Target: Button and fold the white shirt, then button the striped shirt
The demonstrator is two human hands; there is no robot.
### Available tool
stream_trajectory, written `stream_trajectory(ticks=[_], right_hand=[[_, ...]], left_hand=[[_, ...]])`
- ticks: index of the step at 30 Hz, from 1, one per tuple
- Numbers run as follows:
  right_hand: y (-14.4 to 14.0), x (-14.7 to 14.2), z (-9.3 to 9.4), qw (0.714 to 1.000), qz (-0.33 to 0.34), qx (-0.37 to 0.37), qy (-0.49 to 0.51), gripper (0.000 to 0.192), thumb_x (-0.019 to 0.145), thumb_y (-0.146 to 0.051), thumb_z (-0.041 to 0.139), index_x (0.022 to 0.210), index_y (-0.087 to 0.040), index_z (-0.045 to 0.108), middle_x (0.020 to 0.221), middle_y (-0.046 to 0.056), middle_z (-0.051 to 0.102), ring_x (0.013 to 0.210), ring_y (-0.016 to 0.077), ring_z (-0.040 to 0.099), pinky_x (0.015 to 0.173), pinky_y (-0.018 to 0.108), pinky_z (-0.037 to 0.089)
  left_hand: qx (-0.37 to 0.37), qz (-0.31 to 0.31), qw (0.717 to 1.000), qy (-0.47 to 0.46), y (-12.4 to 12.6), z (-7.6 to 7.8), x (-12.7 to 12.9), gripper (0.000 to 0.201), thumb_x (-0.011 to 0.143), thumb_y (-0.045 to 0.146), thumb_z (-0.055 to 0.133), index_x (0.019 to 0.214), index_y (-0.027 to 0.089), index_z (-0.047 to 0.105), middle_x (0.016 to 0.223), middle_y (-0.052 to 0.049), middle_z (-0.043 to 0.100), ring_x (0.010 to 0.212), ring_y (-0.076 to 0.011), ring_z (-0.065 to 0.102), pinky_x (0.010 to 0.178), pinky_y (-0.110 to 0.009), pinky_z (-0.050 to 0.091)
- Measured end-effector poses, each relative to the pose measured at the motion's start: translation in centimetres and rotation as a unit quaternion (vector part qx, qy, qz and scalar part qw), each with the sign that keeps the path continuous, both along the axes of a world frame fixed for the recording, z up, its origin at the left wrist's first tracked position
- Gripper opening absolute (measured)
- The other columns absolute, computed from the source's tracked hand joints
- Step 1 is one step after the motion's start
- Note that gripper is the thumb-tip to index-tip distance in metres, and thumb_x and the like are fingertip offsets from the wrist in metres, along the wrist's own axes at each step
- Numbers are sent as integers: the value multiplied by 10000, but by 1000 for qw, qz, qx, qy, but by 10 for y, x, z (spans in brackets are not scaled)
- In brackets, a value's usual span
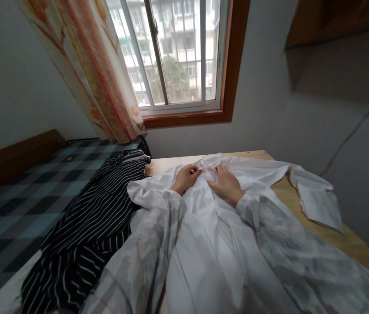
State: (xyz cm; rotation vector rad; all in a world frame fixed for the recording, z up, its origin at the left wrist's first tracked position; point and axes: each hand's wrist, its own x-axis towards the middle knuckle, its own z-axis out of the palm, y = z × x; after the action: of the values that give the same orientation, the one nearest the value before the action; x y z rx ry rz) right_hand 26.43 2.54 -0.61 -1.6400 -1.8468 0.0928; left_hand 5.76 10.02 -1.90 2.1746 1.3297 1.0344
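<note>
A white shirt (pixel 256 174) lies spread on a wooden table (pixel 331 237), one sleeve reaching out to the right. My left hand (pixel 187 178) and my right hand (pixel 226 185) are both at the shirt's collar area, fingers pinching the white fabric between them near the far edge of the table. Both my forearms are in pale grey, faintly checked sleeves. What exactly the fingertips grip is hidden in the folds.
A black garment with white stripes (pixel 86 235) lies heaped at the left of the table. A bed with a grey-blue checked cover (pixel 24 192) stands further left. A window (pixel 177 52) with an orange-patterned curtain (pixel 96 74) is ahead, a grey wall on the right.
</note>
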Motion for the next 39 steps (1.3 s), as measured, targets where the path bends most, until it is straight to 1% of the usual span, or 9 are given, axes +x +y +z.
stream_trajectory(ticks=[6,9,12,14,17,22,27,33,39], right_hand=[[-7,-7,2,997,-21,-8,-68,271,977,-333,691,1197,-179,658,1157,134,762,1044,282,702,910,342,478],[5,-7,-6,999,-16,25,-42,168,1010,-271,636,1158,-196,661,1094,123,776,985,270,704,870,337,466],[14,-6,-14,997,-32,60,31,212,1001,-244,614,1210,-212,627,1046,89,767,856,256,679,762,334,448],[16,-5,-17,992,-45,93,72,250,976,-260,624,1221,-216,598,1083,84,737,845,254,651,739,334,445],[15,-3,-17,989,-44,133,56,145,920,-262,667,1046,-216,613,1100,119,688,971,286,624,834,363,465],[13,-3,-17,993,-50,104,12,113,901,-278,713,848,-229,626,858,75,698,864,266,615,855,372,421],[12,-5,-17,995,26,96,33,155,950,-274,678,808,-225,638,754,32,703,757,218,628,850,351,411],[14,-1,-15,972,96,101,187,245,1004,-439,657,888,-229,707,797,20,718,706,199,598,731,316,454],[16,-1,-18,950,121,82,277,319,974,-514,690,869,-217,743,772,25,696,705,199,587,662,302,463]], left_hand=[[24,41,999,21,19,11,1,260,1002,411,660,984,230,845,970,-68,835,807,-201,702,764,-290,480],[37,68,996,53,18,20,7,296,1017,401,618,972,221,849,928,-75,830,807,-203,690,771,-292,460],[25,115,988,100,6,25,16,312,996,441,642,912,207,831,872,-92,800,789,-222,664,754,-312,431],[25,145,982,116,-7,24,22,306,946,491,716,907,203,811,924,-115,789,837,-248,670,770,-330,430],[25,165,981,100,-29,16,24,322,874,494,809,1008,203,781,1023,-125,766,924,-271,681,793,-337,437],[3,172,982,78,-46,2,21,350,880,477,807,1047,176,744,932,-98,734,865,-264,672,784,-348,443],[-35,93,995,-8,-40,-1,18,119,892,306,745,953,204,753,829,-23,726,742,-185,633,718,-301,432],[-116,-23,968,-221,-37,-4,14,211,887,407,692,925,203,655,694,47,603,602,-126,513,578,-247,388],[-125,-67,964,-223,-40,-5,19,214,839,372,721,927,206,618,719,54,580,627,-111,507,594,-235,404]])
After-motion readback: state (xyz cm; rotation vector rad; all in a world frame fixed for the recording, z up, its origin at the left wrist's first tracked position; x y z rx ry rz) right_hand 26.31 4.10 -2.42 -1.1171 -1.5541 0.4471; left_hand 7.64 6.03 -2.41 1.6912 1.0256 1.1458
